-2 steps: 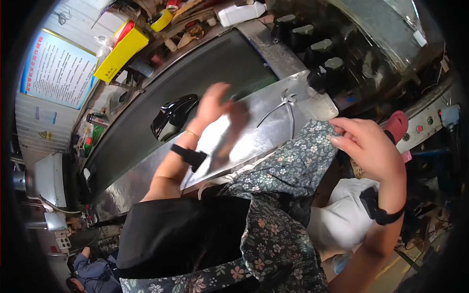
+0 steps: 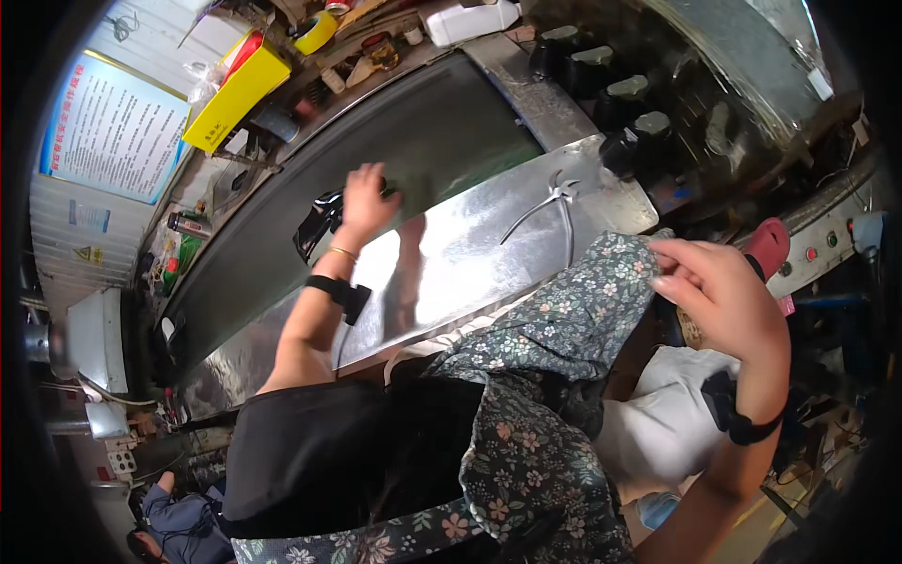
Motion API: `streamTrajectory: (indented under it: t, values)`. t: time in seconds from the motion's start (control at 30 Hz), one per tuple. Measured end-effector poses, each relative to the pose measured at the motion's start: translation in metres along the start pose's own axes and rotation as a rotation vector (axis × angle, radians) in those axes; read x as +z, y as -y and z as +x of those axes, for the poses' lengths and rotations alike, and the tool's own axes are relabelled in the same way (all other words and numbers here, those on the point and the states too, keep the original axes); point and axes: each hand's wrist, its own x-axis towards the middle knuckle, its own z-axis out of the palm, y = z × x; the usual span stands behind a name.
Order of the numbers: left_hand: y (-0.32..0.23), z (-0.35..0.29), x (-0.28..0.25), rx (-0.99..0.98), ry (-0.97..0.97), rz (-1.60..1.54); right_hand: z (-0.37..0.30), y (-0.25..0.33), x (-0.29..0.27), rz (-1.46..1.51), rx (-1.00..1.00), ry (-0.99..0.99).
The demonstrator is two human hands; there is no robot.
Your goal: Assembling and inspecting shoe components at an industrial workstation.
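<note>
My left hand (image 2: 366, 202) is stretched over the dark belt, its fingers extended and the thumb apart. A glossy black piece (image 2: 319, 224), which looks like a shoe upper, lies on the belt (image 2: 442, 113) at that hand; my hand hides part of it. Whether the fingers touch it I cannot tell. At the right, my right hand (image 2: 709, 287) pinches the edge of a dark floral apron (image 2: 583, 291) and holds it out in a fold. A pair of metal pliers (image 2: 556, 197) rests on the shiny metal plate (image 2: 470, 254) between my hands.
Several dark shoe-like forms (image 2: 628, 89) stand in a row beyond the plate. A yellow box (image 2: 235, 94), a tape roll (image 2: 315, 34) and a white bottle (image 2: 470, 21) sit along the far ledge. Another person (image 2: 183, 517) is at the lower left.
My left hand has moved left, onto the glossy black piece, and now covers part of it. My right hand keeps its pinch on the apron.
</note>
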Motion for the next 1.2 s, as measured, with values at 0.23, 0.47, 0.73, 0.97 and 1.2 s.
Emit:
streamTrajectory:
  t: [0.23,0.47,0.73,0.97,1.2]
  values:
    - [0.070,0.015,0.008,-0.320,0.457,0.264,-0.017,0.002,-0.002,0.039,0.093,-0.115]
    - [0.042,0.026,-0.047,-0.037,0.275,0.140,-0.007,-0.012,0.018,0.021,0.137,-0.189]
    - [-0.089,-0.024,-0.152,0.952,-0.528,-0.493,0.030,-0.046,0.067,0.519,0.173,-0.185]
    - [-0.185,-0.076,-0.119,1.311,-0.423,-0.620,0.009,-0.127,0.133,0.622,0.091,-0.683]
    - [-0.264,-0.052,-0.049,0.005,0.905,-1.894,0.010,-0.091,0.181,-0.215,0.401,-0.700]
